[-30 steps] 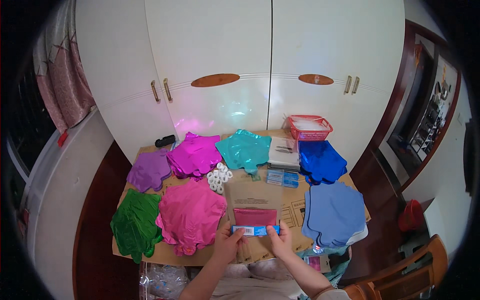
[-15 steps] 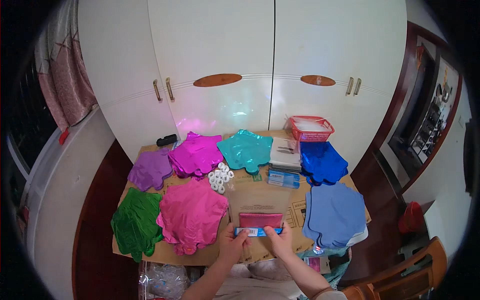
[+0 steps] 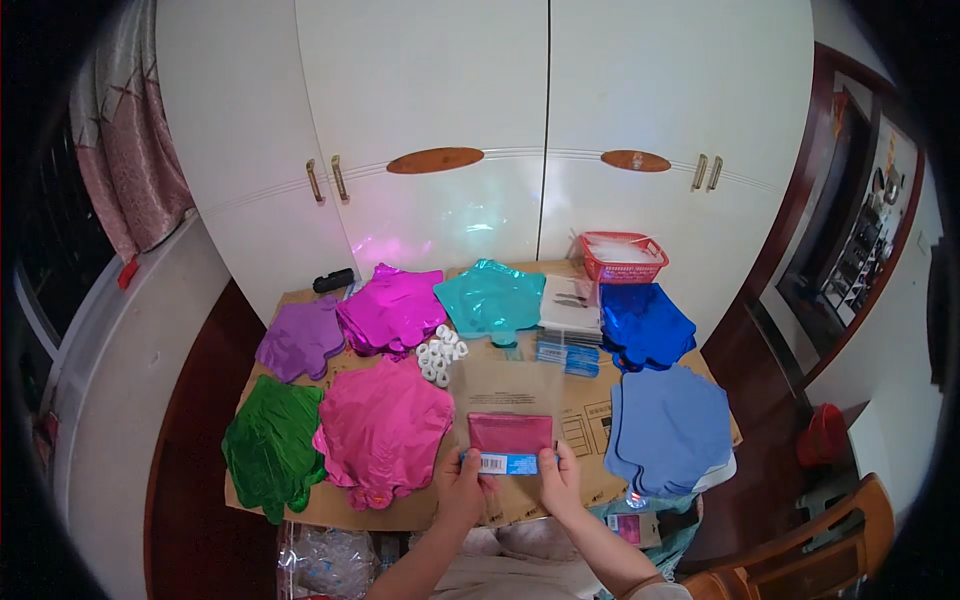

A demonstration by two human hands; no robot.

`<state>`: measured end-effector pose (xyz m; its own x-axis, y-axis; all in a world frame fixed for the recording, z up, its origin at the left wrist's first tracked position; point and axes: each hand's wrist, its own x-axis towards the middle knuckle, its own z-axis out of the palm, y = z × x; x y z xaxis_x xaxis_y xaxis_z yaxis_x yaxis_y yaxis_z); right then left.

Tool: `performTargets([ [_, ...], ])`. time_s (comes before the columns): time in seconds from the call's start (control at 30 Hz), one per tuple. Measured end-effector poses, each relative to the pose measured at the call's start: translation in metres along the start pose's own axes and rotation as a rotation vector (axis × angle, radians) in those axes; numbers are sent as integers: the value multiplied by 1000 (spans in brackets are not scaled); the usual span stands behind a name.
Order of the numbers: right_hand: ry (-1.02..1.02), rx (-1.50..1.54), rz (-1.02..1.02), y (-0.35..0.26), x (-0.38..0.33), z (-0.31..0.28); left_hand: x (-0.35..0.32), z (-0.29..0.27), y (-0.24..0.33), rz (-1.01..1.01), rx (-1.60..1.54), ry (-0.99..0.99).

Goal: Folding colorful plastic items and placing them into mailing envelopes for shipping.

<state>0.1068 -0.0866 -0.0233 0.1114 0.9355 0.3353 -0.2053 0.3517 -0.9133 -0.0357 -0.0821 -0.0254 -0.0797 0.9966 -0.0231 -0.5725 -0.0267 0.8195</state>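
A flat pink packet (image 3: 510, 444) is gripped at its lower edge by both hands, left hand (image 3: 462, 486) and right hand (image 3: 560, 480), low in the frame's centre over the tabletop (image 3: 520, 385). Opening seems in hand; a firm tear is called for.

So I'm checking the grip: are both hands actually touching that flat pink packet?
Touching. The head view shows the left hand and right hand pinching the lower corners of the pink packet, fingers overlapping its blue strip.
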Motion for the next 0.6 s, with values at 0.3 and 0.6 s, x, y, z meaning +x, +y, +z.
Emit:
performTargets([
  [0.3,95,92,88,-1,-4,3,-4,3,6,-122,162,-10],
  [0.6,36,64,111,9,-12,2,-7,11,8,70,182,78],
])
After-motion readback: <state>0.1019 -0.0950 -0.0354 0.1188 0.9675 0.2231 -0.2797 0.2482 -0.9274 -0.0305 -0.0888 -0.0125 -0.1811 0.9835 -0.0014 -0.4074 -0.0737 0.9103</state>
